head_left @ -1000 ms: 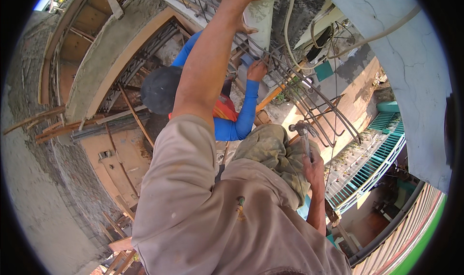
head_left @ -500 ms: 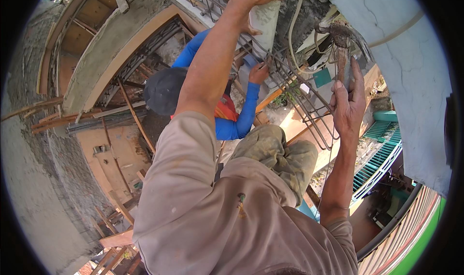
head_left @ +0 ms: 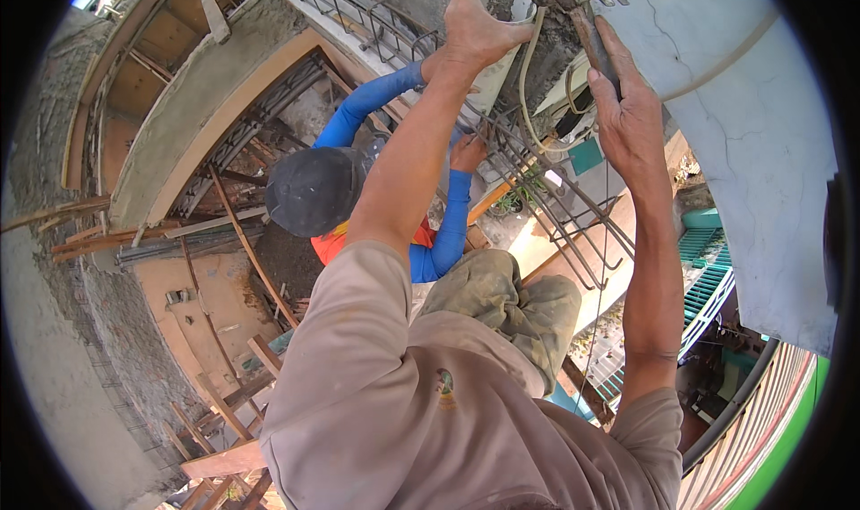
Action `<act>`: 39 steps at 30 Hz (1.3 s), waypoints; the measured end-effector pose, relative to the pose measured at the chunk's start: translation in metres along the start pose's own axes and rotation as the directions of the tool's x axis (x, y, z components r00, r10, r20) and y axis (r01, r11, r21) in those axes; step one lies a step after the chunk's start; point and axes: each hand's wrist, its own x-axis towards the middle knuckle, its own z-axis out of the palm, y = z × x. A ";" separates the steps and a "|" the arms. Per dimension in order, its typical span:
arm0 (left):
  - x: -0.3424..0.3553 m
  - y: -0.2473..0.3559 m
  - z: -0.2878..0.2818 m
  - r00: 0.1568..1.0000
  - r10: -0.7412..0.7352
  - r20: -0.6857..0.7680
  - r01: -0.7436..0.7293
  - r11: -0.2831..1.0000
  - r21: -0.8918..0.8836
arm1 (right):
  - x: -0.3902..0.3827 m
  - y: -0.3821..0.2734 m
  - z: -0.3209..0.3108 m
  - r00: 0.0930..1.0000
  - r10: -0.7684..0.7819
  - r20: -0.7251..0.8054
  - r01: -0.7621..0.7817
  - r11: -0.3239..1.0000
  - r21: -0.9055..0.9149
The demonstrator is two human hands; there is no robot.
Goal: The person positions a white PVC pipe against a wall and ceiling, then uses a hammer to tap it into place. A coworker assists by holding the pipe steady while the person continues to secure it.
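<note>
My left hand (head_left: 482, 28) is raised at the top, thumb stretched apart from the fingers, with nothing visible between them. Behind it is a pale concrete edge (head_left: 494, 80). My right hand (head_left: 630, 120) grips the handle of a claw hammer (head_left: 587, 34); its rusty head is up near the top edge, right of my left hand. A tied rebar cage (head_left: 546, 192) runs diagonally below both hands. Beside my left arm, a co-worker in a dark cap (head_left: 315, 197) and blue sleeves reaches to the rebar; one of their hands (head_left: 468, 152) is at the bars.
A pale hose (head_left: 525, 89) hangs between my hands. A cracked grey wall (head_left: 761, 152) stands at right, above a green metal grille (head_left: 703, 273). Loose timber (head_left: 237, 241), formwork and a curved concrete beam (head_left: 193, 107) fill the left side.
The hammer and my right hand have moved up and left, the hammer tilting left. My left hand has shifted slightly down and opened. The co-worker's far arm now reaches up toward the rebar.
</note>
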 end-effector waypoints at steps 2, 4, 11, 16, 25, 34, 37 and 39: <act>0.000 0.002 0.000 0.999 0.032 -0.014 -0.031 0.997 0.069 | 0.007 0.002 -0.002 1.000 0.011 0.011 -0.011 0.999 0.047; 0.002 0.002 -0.002 1.000 0.014 -0.018 -0.012 0.991 0.133 | 0.009 0.006 -0.004 1.000 0.001 0.005 -0.001 0.999 0.044; 0.005 0.002 -0.007 0.999 -0.036 0.002 0.035 0.978 0.206 | 0.013 0.016 -0.003 0.997 -0.045 -0.062 0.041 0.997 -0.073; 0.007 0.009 -0.008 0.998 -0.059 -0.029 0.062 0.991 0.121 | 0.029 0.020 -0.002 0.996 -0.085 0.006 0.085 0.994 -0.073; -0.004 0.010 -0.006 0.985 -0.156 -0.073 0.159 0.987 0.031 | 0.032 0.033 0.015 0.992 -0.121 0.017 0.122 0.992 -0.024; -0.003 0.004 0.001 0.981 -0.173 -0.087 0.184 0.975 0.128 | 0.045 0.035 0.018 0.989 -0.057 0.137 0.065 0.996 -0.055; -0.006 0.002 -0.002 0.989 -0.119 -0.084 0.126 0.988 0.091 | 0.070 0.035 0.023 0.961 -0.277 0.027 0.278 0.960 -0.025; -0.007 0.000 -0.003 0.989 -0.136 -0.050 0.140 0.987 0.080 | 0.097 0.036 0.034 0.904 -0.428 -0.019 0.427 0.904 -0.023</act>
